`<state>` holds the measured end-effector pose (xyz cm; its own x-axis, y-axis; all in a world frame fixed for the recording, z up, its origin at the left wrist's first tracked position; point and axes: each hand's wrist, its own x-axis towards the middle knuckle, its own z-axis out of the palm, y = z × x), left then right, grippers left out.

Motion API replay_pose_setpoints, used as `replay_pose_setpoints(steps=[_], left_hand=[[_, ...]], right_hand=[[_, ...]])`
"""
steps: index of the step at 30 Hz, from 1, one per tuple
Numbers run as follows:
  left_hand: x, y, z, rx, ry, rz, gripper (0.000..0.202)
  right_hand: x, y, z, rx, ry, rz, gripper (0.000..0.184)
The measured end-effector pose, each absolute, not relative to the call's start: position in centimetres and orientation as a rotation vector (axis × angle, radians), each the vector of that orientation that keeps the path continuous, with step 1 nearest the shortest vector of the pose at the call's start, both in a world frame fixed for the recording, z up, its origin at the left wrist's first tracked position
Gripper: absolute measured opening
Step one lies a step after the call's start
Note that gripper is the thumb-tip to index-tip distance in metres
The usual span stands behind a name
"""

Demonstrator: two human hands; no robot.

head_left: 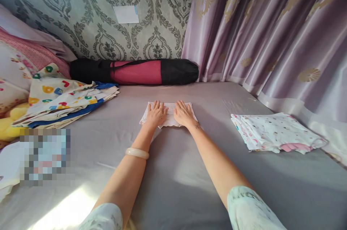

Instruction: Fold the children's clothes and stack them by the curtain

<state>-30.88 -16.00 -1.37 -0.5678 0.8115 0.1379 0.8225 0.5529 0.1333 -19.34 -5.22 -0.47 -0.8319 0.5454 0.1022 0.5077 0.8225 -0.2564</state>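
A small folded piece of pale pink cloth (171, 117) lies flat on the grey bed sheet (173, 172), in the middle of the head view. My left hand (157, 113) rests palm down on its left part, fingers stretched out. On its right part lies my right hand (184, 113), also flat with the fingers extended. A strip of the cloth shows between the two hands, and the rest under the palms is hidden. Neither hand grips anything.
Folded white printed clothes (276, 132) lie in a stack at the right. Colourful patterned garments (62, 96) are piled at the left by a yellow plush item (13, 121). A black and pink roll bag (135, 72) lies along the wall. Purple curtains (257, 24) hang at the right.
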Motion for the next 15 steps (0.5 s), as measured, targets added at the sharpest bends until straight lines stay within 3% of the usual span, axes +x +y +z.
replay_pose_setpoints(steps=[15], left_hand=[[-29.3,-15.2,-2.5,-1.514,-2.747,-0.367,0.054]], right_hand=[[-19.7,-6.1,-1.5,-0.792,-2.896,0.311,0.055]])
